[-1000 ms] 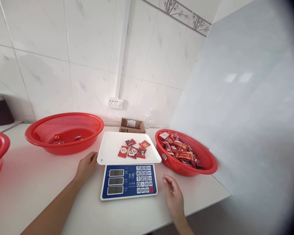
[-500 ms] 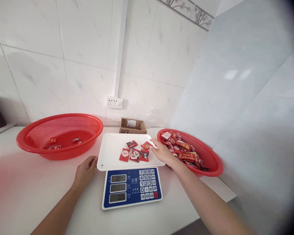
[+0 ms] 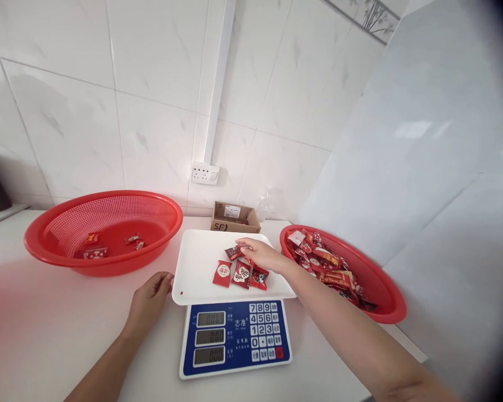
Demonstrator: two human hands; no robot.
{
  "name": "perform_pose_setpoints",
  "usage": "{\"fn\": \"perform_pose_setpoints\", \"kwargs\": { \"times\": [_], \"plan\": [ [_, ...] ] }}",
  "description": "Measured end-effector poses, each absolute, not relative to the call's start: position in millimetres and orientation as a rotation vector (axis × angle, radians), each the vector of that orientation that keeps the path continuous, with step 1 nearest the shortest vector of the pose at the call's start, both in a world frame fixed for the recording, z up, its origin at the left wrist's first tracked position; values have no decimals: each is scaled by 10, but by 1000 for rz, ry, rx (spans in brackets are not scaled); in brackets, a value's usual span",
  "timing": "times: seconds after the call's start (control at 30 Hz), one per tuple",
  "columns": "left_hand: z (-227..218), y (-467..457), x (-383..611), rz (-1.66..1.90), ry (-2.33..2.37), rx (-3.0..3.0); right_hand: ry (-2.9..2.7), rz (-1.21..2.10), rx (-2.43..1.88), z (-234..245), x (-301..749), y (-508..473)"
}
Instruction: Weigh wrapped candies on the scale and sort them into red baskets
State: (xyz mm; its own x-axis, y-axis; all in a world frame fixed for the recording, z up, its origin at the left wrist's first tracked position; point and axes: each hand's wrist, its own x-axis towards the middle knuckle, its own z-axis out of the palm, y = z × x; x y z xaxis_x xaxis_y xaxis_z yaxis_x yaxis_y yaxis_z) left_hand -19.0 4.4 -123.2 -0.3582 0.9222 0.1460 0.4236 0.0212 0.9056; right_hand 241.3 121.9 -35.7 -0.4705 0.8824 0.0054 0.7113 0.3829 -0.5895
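A white tray rests on a blue-and-white digital scale. On the tray lie several small wrapped sweets, among them a red packet with a pale round label and a dark red packet with a white patch. My right hand reaches over the tray's far right part, its fingertips closed at a dark sweet packet; the hand partly covers a red packet. Beside the tray's left edge, my left hand is closed with curled fingers; anything inside it is hidden.
A red basket full of wrapped sweets stands at the right. Another red basket at the left holds a few packets. Behind the tray are a cardboard box and a clear plastic bottle, near the wall socket.
My right hand has moved left over the sweets, from the tray's right edge to the dark packet. My left hand stays beside the tray. The view has shifted slightly.
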Motion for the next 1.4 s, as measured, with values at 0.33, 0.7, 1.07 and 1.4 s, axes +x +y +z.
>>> {"fn": "perform_pose_setpoints", "kwargs": {
  "times": [0.33, 0.7, 1.07, 1.4],
  "plan": [
    [-1240, 42, -183, 1361, 1851, 1339, -2380, 522, -1194, -116, 2244, 1177],
    [-1214, 10, -157, 1387, 1855, 1335, -2842, 423, -1103, -27, 2214, 942],
    [-1181, 1, -150, 1356, 1863, 1339, -2865, 565, -1082, 23, 2286, 836],
    [-1233, 2, -180, 1326, 1864, 1395, -2794, 511, -969, 70, 2376, 782]
  ]
}}
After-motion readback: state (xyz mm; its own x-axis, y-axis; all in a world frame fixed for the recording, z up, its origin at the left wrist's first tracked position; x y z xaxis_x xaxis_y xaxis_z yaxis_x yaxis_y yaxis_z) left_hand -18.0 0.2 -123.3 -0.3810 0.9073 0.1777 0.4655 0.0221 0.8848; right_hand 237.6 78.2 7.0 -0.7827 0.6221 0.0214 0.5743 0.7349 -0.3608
